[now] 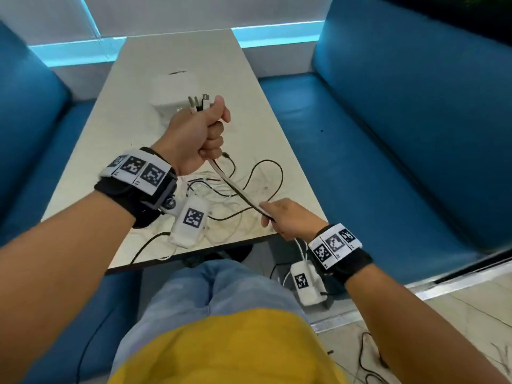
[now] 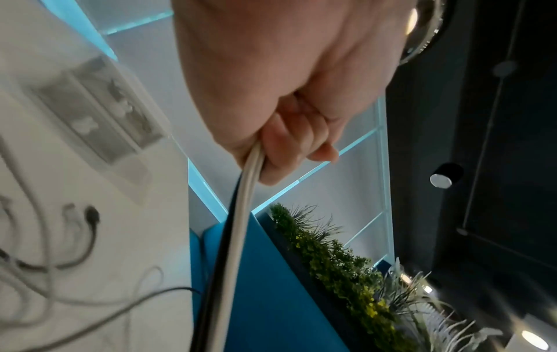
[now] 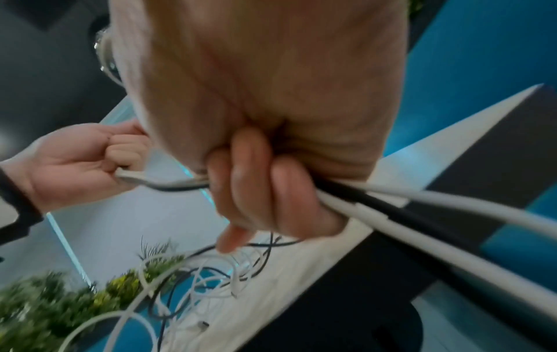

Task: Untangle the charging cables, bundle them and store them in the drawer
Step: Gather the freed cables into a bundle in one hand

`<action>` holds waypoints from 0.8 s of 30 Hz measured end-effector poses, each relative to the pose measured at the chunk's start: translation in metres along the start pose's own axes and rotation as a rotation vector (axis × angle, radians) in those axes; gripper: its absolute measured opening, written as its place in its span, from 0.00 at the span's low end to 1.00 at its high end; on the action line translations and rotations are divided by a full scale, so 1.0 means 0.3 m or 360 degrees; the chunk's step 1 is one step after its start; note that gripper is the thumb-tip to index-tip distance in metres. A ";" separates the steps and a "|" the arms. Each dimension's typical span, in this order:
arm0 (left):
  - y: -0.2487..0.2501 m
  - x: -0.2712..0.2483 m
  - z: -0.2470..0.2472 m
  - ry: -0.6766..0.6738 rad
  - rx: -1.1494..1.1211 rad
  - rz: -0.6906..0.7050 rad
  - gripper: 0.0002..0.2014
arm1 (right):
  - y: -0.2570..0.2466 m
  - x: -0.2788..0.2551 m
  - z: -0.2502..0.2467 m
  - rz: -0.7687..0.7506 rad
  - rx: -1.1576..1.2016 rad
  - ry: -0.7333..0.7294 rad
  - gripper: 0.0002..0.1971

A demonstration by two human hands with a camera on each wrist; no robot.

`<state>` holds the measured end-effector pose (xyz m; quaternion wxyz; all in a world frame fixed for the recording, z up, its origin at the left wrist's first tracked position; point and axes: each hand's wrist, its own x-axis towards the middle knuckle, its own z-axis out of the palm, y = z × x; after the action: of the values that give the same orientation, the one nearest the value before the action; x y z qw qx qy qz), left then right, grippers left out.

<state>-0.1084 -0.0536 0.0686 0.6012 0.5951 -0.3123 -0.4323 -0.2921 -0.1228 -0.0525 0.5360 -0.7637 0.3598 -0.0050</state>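
Pale table [image 1: 194,65] between blue booth seats [image 1: 415,120], center frame. Bunched cables [image 1: 238,191] pulled taut mid-frame: left hand [image 1: 194,134] fisted round the plug ends up top, right hand [image 1: 288,217] gripping lower right. Loose tangle [image 1: 221,195] underneath on the tabletop, white box [image 1: 171,98] behind.

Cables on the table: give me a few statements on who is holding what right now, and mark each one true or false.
1. The left hand grips the cable bundle with plug ends sticking out above the fist. True.
2. The right hand is open and idle on the table. False: its fingers are curled round the same bundle, near the table's edge.
3. The bundle holds only white cables. False: a black one runs with the white ones.
4. Loose cables lie tangled on the table. True.
5. A white box sits on the table beyond the left hand. True.
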 end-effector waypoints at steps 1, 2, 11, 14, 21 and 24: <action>-0.004 -0.016 -0.029 -0.0023 0.0053 -0.0021 0.18 | 0.000 0.003 0.004 -0.0039 -0.0117 -0.0034 0.19; -0.011 -0.034 -0.055 -0.0042 0.0089 -0.0046 0.18 | -0.009 0.007 0.008 -0.0110 -0.0265 -0.0042 0.15; -0.081 -0.214 -0.267 0.0033 0.0053 -0.0146 0.17 | -0.260 0.144 0.194 -0.1046 -0.1352 -0.0342 0.30; -0.100 -0.254 -0.323 0.0117 0.0028 -0.0144 0.18 | -0.255 0.232 0.245 -0.0945 -0.1748 -0.0465 0.26; -0.152 -0.290 -0.405 0.0293 -0.0051 -0.0151 0.17 | -0.324 0.409 0.214 -0.0731 -0.1689 -0.0392 0.25; -0.163 -0.276 -0.407 0.0360 -0.0105 -0.0151 0.17 | -0.354 0.442 0.199 -0.0622 -0.1550 -0.0363 0.22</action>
<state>-0.0426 0.0785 0.0202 0.6307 0.6340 -0.1998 -0.4004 -0.1126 -0.1302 -0.0408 0.1445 -0.9724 0.1112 0.1457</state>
